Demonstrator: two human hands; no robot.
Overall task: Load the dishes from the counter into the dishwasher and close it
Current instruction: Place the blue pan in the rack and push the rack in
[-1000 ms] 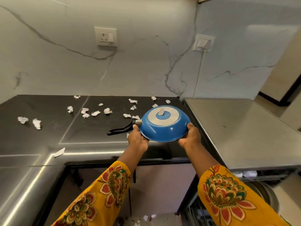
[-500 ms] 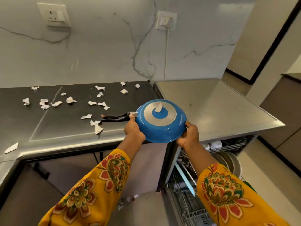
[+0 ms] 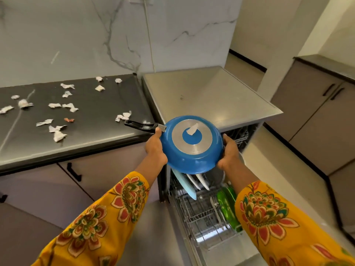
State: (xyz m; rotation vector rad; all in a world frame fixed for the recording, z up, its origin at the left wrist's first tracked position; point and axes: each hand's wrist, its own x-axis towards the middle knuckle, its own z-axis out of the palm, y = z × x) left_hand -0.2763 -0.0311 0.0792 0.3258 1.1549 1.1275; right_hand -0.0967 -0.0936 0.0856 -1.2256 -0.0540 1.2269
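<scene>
A dark counter point(image 3: 92, 120) strewn with torn paper scraps point(image 3: 57, 131) runs beside the steel-topped dishwasher point(image 3: 207, 96), whose lower rack point(image 3: 199, 212) is pulled out with plates point(image 3: 184, 183) and a green dish point(image 3: 226, 204) standing in it. Above that rack we hold the blue pan point(image 3: 192, 144) bottom-up, our left hand point(image 3: 155, 150) and right hand point(image 3: 228, 154) each curled around its rim, its black handle point(image 3: 140, 125) pointing left over the counter.

The pan point(image 3: 192, 144) hangs above the dishwasher rack point(image 3: 201, 212), right of the counter point(image 3: 92, 120), where plates point(image 3: 192, 184) seemingly stand.
</scene>
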